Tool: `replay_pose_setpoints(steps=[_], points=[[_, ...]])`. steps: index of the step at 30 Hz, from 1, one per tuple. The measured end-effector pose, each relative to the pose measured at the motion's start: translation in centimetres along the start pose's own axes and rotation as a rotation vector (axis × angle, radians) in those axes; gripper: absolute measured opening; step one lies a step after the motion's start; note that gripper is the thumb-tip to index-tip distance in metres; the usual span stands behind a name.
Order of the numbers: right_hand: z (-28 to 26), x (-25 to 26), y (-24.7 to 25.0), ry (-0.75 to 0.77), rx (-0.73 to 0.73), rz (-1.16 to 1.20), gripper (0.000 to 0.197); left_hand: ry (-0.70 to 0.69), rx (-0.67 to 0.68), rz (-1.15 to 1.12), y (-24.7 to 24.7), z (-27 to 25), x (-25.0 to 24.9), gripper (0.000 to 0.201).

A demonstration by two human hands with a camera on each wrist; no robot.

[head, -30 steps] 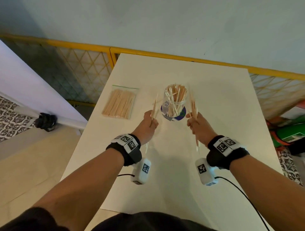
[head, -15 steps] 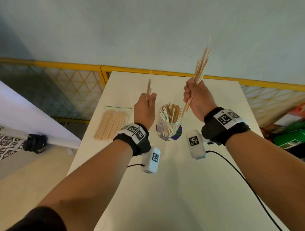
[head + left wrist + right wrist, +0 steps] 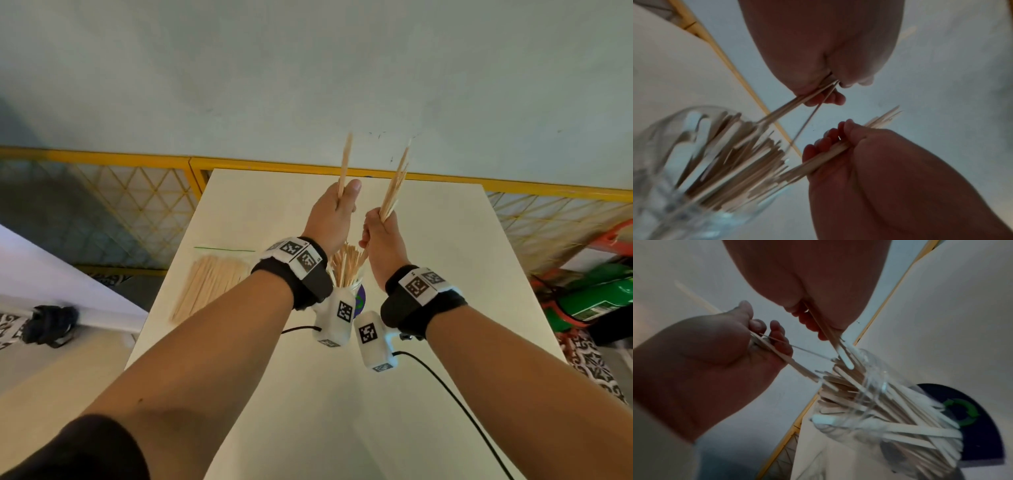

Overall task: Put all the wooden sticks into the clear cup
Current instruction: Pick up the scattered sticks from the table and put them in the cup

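Left hand: left hand [image 3: 331,214] raised above the cup, fingers curled round a few thin pale wooden sticks [image 3: 343,171]; tips point up, lower ends poke out under the fist toward the cup mouth (left wrist view [image 3: 795,100]).
Right hand: right hand [image 3: 382,240] just beside the left, fist clenched on a thicker bundle of same sticks [image 3: 394,186], fanned a bit at top; lower ends angle down at the cup, seen in right wrist view [image 3: 830,335].
Hands rel. to each other: close, side by side, not touching as far as I can tell.
Cup: clear glass cup [image 3: 875,386] below & between both wrists, upright on the table, already packed w/ flat wooden sticks [image 3: 346,263] standing on end; mostly hidden behind wrists in head view.
Under cup: dark round coaster w/ green arrow mark [image 3: 966,412], cup sits on it.
Bag: clear zip bag of wooden sticks [image 3: 209,284], lying flat on table left of the left wrist, well apart from the cup.
Table: white rectangular table [image 3: 445,274] under both hands.
Wrist gear: black bands w/ square code tags, white camera pods hanging below each wrist; black cable [image 3: 455,401] trails from the right pod.
Backdrop: yellow-framed mesh fence [image 3: 102,192] beyond the hands, pale wall above.
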State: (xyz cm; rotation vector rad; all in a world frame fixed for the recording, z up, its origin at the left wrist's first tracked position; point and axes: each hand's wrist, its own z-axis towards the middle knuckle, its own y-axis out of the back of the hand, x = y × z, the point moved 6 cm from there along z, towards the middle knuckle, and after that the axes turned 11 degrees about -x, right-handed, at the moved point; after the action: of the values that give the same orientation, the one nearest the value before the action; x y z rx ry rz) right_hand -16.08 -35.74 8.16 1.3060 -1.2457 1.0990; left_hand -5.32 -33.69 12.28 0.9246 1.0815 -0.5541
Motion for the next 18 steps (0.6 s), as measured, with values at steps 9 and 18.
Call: replay_pose_setpoints(steps=[9,18], points=[[-1.1,-2.3,-0.2,-0.060,0.176,-0.128,0.012,0.153,0.030,-0.208,-0.8,-2.9,5.4,0.024],[-0.2,-2.6,-1.0,0.080,0.168,-0.267,0.025,-0.108,-0.011,0.268,-0.6,-2.3,6.6,0.046]])
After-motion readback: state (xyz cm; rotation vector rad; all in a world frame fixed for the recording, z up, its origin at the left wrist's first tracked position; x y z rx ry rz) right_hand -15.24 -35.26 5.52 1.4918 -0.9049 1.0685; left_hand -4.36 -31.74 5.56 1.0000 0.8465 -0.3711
